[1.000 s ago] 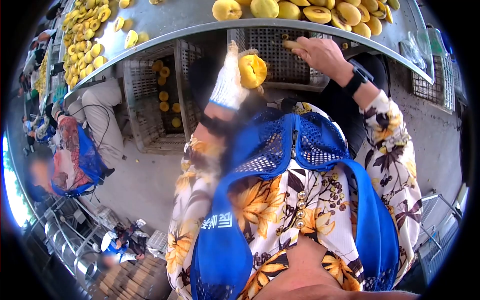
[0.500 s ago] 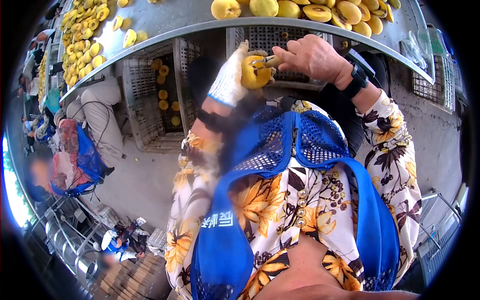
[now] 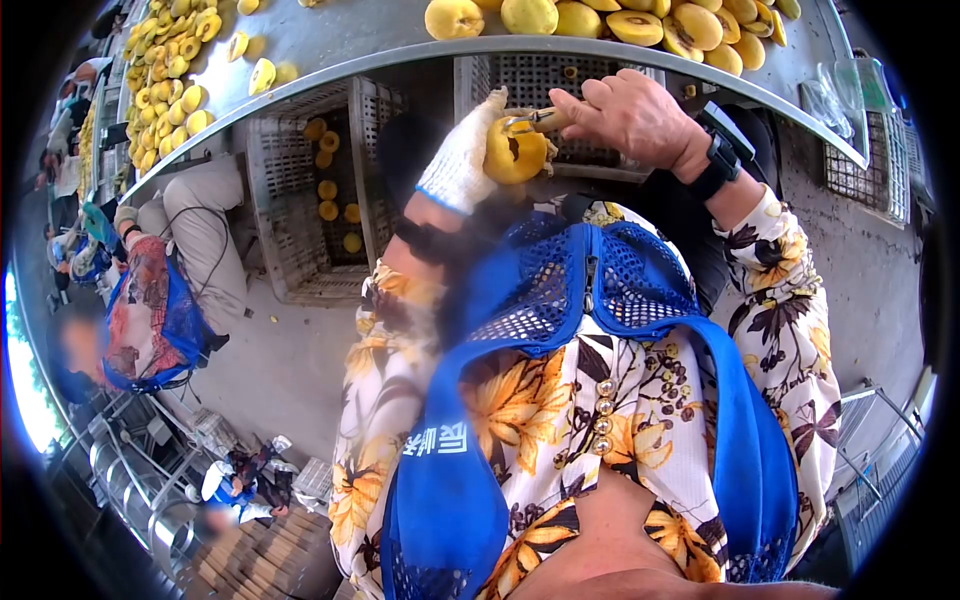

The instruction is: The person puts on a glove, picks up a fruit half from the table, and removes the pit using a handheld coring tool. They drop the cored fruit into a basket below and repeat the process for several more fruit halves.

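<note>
My left hand [image 3: 460, 155], in a white knitted glove, is closed around a yellow peach [image 3: 515, 160] in front of my chest. The peach has a dark opening in its upper side. Between the fingers of my right hand [image 3: 640, 120], which is bare, sits a small pitting tool [image 3: 535, 118] with a curved metal tip. That tip rests at the opening, touching the fruit's top edge. The glove hides the peach's left side, and my right fingers cover most of the tool's handle.
A metal table [image 3: 360, 45] carries peach halves [image 3: 635, 27] ahead and a large heap [image 3: 170, 90] at left. Below its edge stand a crate [image 3: 290, 200] with several peaches inside and another crate [image 3: 610, 72]. A co-worker [image 3: 150, 310] sits at left; a basket [image 3: 870, 165] stands at right.
The peach has turned in my left hand, so its dark opening shows more. My right hand has shifted slightly with the tool. At left, the co-worker's arm has moved.
</note>
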Tool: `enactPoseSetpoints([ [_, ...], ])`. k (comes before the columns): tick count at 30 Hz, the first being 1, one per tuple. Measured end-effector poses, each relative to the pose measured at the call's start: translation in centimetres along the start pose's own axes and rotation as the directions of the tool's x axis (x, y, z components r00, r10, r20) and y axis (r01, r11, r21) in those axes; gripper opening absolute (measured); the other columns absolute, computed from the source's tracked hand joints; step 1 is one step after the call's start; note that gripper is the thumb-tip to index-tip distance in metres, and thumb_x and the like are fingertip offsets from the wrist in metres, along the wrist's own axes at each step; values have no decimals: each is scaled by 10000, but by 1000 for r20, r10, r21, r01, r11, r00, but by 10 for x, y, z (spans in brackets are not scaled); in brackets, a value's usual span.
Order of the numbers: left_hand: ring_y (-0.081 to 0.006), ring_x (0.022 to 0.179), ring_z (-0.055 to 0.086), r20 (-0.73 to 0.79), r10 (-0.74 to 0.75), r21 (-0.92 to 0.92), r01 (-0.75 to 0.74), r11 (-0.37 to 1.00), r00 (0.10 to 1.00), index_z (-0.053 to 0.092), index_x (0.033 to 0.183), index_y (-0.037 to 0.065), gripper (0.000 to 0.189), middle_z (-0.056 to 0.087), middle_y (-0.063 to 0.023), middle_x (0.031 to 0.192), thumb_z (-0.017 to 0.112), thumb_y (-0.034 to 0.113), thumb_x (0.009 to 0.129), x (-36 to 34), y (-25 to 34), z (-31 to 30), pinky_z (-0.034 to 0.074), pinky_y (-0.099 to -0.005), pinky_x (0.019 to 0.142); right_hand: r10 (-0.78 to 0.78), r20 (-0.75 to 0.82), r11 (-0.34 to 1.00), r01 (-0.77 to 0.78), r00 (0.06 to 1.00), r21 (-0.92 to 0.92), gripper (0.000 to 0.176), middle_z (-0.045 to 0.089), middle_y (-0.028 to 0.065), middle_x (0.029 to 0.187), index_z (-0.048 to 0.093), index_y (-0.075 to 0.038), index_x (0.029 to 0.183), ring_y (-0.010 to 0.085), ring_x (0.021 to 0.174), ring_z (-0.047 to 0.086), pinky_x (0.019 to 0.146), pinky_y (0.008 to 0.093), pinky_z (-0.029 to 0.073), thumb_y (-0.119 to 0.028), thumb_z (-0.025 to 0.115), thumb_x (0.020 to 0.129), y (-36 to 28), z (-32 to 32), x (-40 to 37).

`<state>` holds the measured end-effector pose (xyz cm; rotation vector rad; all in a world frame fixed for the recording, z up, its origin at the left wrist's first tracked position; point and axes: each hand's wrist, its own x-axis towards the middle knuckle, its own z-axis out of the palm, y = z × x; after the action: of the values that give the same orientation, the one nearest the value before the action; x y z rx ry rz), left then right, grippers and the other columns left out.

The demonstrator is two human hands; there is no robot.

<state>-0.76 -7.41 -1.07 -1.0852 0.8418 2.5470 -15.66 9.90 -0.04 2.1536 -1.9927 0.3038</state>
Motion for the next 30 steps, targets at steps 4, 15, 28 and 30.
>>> enactPoseSetpoints([
  [4, -228, 769, 641, -21, 23, 3, -23, 1000, 1000, 564, 1067, 16, 394, 638, -126, 935, 474, 373, 929, -7, 2, 8, 538, -327, 653, 64, -11, 998, -64, 998, -1, 406, 456, 24, 678, 500, -87, 1157, 194, 578, 510, 517, 314, 409, -340, 573, 849, -3, 5, 1],
  [15, -154, 597, 578, -272, 437, 146, -412, 899, 857, 568, 1060, 35, 550, 587, -59, 745, 490, 546, 871, 5, 14, -5, 482, -289, 468, 549, 4, 805, -530, 836, 268, 146, 541, 55, 679, 541, -139, 724, 265, 548, 563, 462, 386, 440, -242, 524, 825, -17, -7, 5],
  [28, -236, 677, 621, -696, 711, 694, -162, 702, 101, 671, 892, 48, 556, 646, -131, 745, 404, 536, 887, -14, 53, -304, 477, -372, 613, 670, 403, 429, -768, 623, 475, 604, 618, 253, 781, 652, -11, 776, 412, 772, 602, 718, 457, 483, -567, 431, 863, -19, 50, -13],
  [30, -321, 882, 623, -575, 817, 774, 347, 530, 36, 638, 1044, 52, 631, 651, -175, 976, 335, 582, 883, -13, 22, -386, 474, -414, 784, 626, 466, 432, -775, 626, 460, 617, 614, 255, 765, 648, -6, 753, 410, 753, 601, 703, 462, 480, -573, 431, 859, -24, 47, -10],
])
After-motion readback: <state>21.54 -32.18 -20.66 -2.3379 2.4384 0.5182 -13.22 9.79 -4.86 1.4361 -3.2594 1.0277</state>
